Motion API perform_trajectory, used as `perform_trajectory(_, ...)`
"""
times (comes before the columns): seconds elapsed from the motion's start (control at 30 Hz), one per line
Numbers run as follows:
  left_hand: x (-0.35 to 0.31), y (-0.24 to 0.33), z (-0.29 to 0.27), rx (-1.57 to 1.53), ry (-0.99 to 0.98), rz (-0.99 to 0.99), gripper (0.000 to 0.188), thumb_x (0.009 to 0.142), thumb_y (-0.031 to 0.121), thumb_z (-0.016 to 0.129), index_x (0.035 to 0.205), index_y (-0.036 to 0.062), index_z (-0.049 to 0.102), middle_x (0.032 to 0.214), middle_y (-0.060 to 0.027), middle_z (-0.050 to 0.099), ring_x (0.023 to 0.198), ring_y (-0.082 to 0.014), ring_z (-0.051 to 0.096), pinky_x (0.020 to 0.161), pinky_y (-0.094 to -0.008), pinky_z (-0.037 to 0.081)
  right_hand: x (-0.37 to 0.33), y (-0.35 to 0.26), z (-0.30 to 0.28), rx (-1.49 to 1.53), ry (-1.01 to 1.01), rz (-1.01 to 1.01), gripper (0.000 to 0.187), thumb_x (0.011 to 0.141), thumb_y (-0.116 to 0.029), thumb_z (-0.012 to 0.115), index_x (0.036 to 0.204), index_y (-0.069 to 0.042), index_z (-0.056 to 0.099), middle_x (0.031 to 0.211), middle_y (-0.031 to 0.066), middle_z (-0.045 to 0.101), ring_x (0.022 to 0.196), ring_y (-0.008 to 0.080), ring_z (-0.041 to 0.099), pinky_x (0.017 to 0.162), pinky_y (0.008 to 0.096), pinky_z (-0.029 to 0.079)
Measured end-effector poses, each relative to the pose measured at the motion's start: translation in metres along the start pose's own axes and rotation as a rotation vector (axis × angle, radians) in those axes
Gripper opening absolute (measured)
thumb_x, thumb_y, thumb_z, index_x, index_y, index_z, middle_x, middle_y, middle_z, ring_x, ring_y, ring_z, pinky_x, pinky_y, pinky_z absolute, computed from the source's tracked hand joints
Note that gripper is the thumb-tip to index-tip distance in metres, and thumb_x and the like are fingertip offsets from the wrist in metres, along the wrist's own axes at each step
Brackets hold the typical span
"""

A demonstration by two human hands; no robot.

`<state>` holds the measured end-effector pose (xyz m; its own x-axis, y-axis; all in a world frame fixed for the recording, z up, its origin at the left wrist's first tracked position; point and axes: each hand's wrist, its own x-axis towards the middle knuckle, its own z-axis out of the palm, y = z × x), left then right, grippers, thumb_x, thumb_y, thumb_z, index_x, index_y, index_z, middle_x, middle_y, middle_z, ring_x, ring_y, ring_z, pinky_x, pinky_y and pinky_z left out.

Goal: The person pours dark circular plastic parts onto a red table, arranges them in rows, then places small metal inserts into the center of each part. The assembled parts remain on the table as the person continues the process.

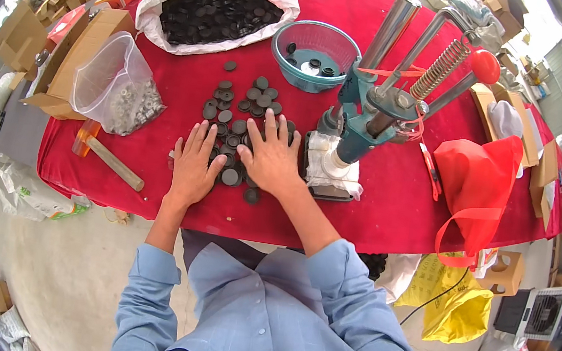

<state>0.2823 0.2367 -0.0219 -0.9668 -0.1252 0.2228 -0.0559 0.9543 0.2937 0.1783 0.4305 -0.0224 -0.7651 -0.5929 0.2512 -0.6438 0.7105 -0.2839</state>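
Observation:
Several black round caps (230, 176) lie in a loose pile on the red cloth. My left hand (193, 161) rests at the left side of the pile, fingers stretched out and pointing away from me. On the right side my right hand (273, 157) lies flat over some caps, its fingers spread. Neither hand grips anything; caps beneath the palms and fingers are partly hidden. Just right of my right hand stands a green hand press (359, 139) with a spring and a red ball knob, its base wrapped in white material.
A white sack (150, 9) full of black caps lies at the back, beside a teal basket (313, 83) holding a few. At left are a clear bag of small metal parts (131, 108) and a hammer (114, 162). A red bag (480, 182) and red-handled cutter (430, 173) lie right.

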Motion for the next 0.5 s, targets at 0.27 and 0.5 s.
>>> perform_trajectory(0.27, 0.018, 0.003, 0.007, 0.07, 0.006, -0.096, 0.071, 0.108, 0.041, 0.053, 0.167, 0.0047, 0.037, 0.175, -0.0187, 0.033, 0.163, -0.0367, 0.028, 0.127, -0.0677, 0.021, -0.046, -0.01, -0.011, 0.106, 0.075, 0.044, 0.073, 0.102, -0.044, 0.066, 0.161, -0.006, 0.046, 0.171, 0.0297, 0.031, 0.16, 0.0487, 0.026, 0.122, 0.0731, 0.026)
perform_trajectory(0.5, 0.002, -0.018, 0.002, -0.165, 0.297, -0.053, 0.051, 0.111, 0.023, 0.05, 0.157, 0.0012, 0.051, 0.164, -0.0203, 0.049, 0.152, -0.0391, 0.044, 0.125, -0.0544, 0.031, -0.107, 0.026, -0.092, 0.501, 0.39, 0.074, 0.045, 0.088, -0.012, 0.079, 0.129, -0.004, 0.063, 0.126, 0.0182, 0.068, 0.112, 0.034, 0.069, 0.096, 0.0432, 0.056)
